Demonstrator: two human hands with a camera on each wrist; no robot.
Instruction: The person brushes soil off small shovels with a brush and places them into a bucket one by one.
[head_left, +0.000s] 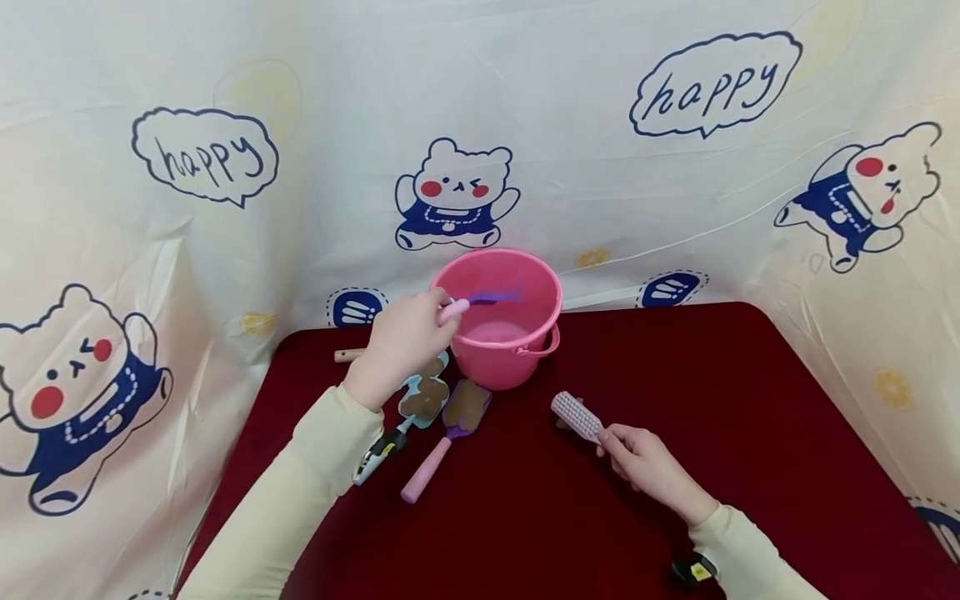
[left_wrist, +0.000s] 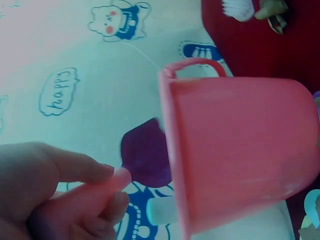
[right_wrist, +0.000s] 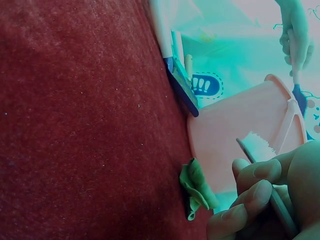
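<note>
The left hand grips the pink handle of a purple-bladed tool, its blade over the mouth of the pink bucket. In the left wrist view the purple blade shows beside the bucket's rim, partly hidden by it. My right hand pinches a pale bristled brush, bristles upward, above a small brown piece on the cloth. In the right wrist view that crumpled piece looks green and lies near the bucket's base.
Left of the bucket lie a pink-handled purple scoop with brown material on it and a light blue tool with brown pieces. A wooden handle end shows behind the left wrist. Dark red cloth covers the table; a printed curtain stands behind.
</note>
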